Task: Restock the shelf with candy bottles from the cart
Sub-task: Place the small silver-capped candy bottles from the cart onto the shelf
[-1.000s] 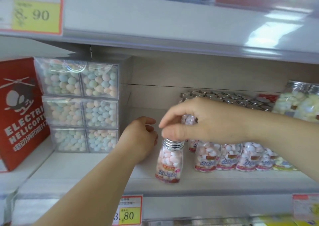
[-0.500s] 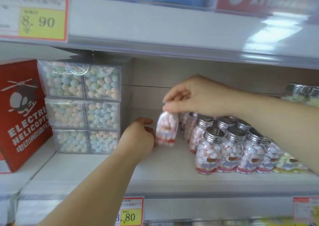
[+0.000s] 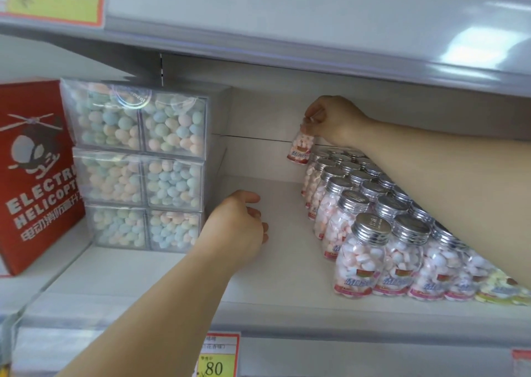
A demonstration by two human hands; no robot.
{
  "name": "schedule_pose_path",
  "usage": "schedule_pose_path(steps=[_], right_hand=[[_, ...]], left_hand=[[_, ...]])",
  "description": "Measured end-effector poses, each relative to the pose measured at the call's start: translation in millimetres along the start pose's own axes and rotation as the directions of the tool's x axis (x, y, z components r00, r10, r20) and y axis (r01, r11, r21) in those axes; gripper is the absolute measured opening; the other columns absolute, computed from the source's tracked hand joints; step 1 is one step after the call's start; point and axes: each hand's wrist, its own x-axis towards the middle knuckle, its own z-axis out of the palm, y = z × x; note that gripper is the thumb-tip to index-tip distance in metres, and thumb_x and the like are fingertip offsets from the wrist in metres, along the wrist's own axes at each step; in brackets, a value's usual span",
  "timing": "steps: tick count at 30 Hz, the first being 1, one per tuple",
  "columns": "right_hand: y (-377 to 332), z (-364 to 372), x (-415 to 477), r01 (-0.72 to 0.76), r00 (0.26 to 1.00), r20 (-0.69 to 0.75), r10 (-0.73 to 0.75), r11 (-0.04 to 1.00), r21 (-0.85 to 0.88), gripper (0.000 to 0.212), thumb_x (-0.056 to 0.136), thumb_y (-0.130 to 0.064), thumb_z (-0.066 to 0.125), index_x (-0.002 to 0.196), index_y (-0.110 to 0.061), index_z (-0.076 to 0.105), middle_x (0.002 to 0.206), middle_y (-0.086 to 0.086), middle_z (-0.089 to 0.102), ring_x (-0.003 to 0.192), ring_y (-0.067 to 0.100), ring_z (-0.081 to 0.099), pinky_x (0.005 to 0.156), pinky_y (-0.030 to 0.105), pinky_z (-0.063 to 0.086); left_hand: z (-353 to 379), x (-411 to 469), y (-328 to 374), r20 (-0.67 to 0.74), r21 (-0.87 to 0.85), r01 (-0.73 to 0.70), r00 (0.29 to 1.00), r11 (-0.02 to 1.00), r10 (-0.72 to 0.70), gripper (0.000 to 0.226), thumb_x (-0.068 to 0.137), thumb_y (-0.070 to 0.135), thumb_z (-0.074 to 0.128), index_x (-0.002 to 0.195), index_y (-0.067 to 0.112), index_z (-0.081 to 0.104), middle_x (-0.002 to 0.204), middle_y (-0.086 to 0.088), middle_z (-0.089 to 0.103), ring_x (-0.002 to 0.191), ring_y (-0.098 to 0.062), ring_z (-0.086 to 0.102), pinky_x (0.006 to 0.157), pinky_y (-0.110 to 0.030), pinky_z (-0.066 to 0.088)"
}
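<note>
**A:** Head view: why's the person dangling that candy bottle (image 3: 300, 146) by its cap?

**B:** Probably so the right hand (image 3: 330, 120) can lower it in at the back. It hangs tilted, off the shelf (image 3: 275, 276), just left of the far end of the rows of bottles (image 3: 359, 204). Fingertips pinch the cap, arm stretched over the rows.

**A:** Left hand (image 3: 241, 227)?

**B:** Left of the rows, loosely curled, holding nothing.

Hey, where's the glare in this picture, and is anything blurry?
Head view: glare streaks the upper shelf edge at top right; the held bottle in the right hand looks soft, while the front bottles read sharp; the wide lens bows the shelf lines.
</note>
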Motion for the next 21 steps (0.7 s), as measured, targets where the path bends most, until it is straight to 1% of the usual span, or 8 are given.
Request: schedule_pose_path(steps=[2, 4, 9, 12, 14, 18, 21], right_hand=[[1, 1, 0, 0.003, 1.000, 0.031, -0.001, 0.999, -0.047, 0.029, 0.087, -0.023, 0.073, 0.112, -0.009, 0.066, 0.115, 0.010, 0.065, 0.108, 0.024, 0.060, 0.084, 0.025, 0.041], [1, 2, -2, 0.011, 0.999, 0.052, -0.006, 0.996, -0.092, 0.029, 0.090, -0.020, 0.069, 0.115, -0.006, 0.066, 0.120, 0.011, 0.065, 0.113, 0.025, 0.059, 0.084, 0.023, 0.039], [6, 5, -6, -0.030, 0.996, 0.084, 0.043, 0.989, -0.145, 0.029, 0.091, -0.015, 0.067, 0.118, -0.004, 0.066, 0.125, 0.012, 0.063, 0.117, 0.027, 0.057, 0.091, 0.024, 0.041], [8, 7, -8, -0.042, 0.993, 0.099, 0.059, 0.985, -0.164, 0.029, 0.091, -0.014, 0.067, 0.118, -0.005, 0.066, 0.126, 0.011, 0.063, 0.118, 0.027, 0.057, 0.094, 0.026, 0.041], [7, 10, -9, -0.040, 0.990, 0.123, 0.064, 0.982, -0.187, 0.027, 0.091, -0.014, 0.067, 0.117, -0.007, 0.067, 0.126, 0.009, 0.064, 0.118, 0.026, 0.058, 0.094, 0.025, 0.041], [7, 11, -11, -0.046, 0.987, 0.138, 0.078, 0.975, -0.219, 0.028, 0.091, -0.015, 0.067, 0.118, -0.010, 0.069, 0.129, 0.007, 0.064, 0.119, 0.025, 0.057, 0.094, 0.024, 0.042], [6, 11, -12, -0.020, 0.984, 0.165, 0.069, 0.960, -0.280, 0.024, 0.093, -0.014, 0.062, 0.114, -0.009, 0.072, 0.125, 0.006, 0.066, 0.117, 0.025, 0.058, 0.097, 0.027, 0.044]], left_hand=[[0, 0, 0, 0.001, 0.005, -0.009, 1.000, 1.000, 0.009, 0.027, 0.100, -0.006, 0.037, 0.109, 0.015, 0.050, 0.088, -0.005, 0.051, 0.075, -0.019, 0.059, 0.087, -0.044, 0.055], [1, 0, -1, 0.003, 0.016, -0.016, 1.000, 1.000, 0.016, 0.027, 0.100, -0.005, 0.037, 0.108, 0.016, 0.051, 0.088, -0.005, 0.052, 0.075, -0.019, 0.059, 0.087, -0.045, 0.055], [0, 2, -3, 0.007, 0.036, -0.028, 1.000, 0.999, 0.027, 0.027, 0.100, -0.005, 0.038, 0.106, 0.017, 0.052, 0.089, -0.005, 0.053, 0.076, -0.019, 0.060, 0.086, -0.044, 0.057], [-1, 2, -4, 0.003, 0.055, -0.047, 0.999, 0.997, 0.047, 0.027, 0.099, -0.004, 0.039, 0.105, 0.018, 0.053, 0.089, -0.005, 0.055, 0.077, -0.020, 0.062, 0.086, -0.045, 0.058], [-1, 2, -4, 0.007, 0.062, -0.060, 0.998, 0.996, 0.059, 0.027, 0.099, -0.003, 0.039, 0.106, 0.018, 0.053, 0.091, -0.006, 0.056, 0.079, -0.020, 0.063, 0.087, -0.045, 0.058], [-3, 0, -4, 0.012, 0.113, -0.085, 0.996, 0.990, 0.084, 0.026, 0.099, -0.001, 0.040, 0.108, 0.020, 0.053, 0.095, -0.006, 0.059, 0.091, -0.025, 0.068, 0.086, -0.042, 0.059], [-4, 0, -4, 0.012, 0.124, -0.091, 0.996, 0.988, 0.090, 0.026, 0.099, 0.000, 0.040, 0.110, 0.020, 0.053, 0.096, -0.007, 0.060, 0.093, -0.024, 0.068, 0.085, -0.042, 0.059]])
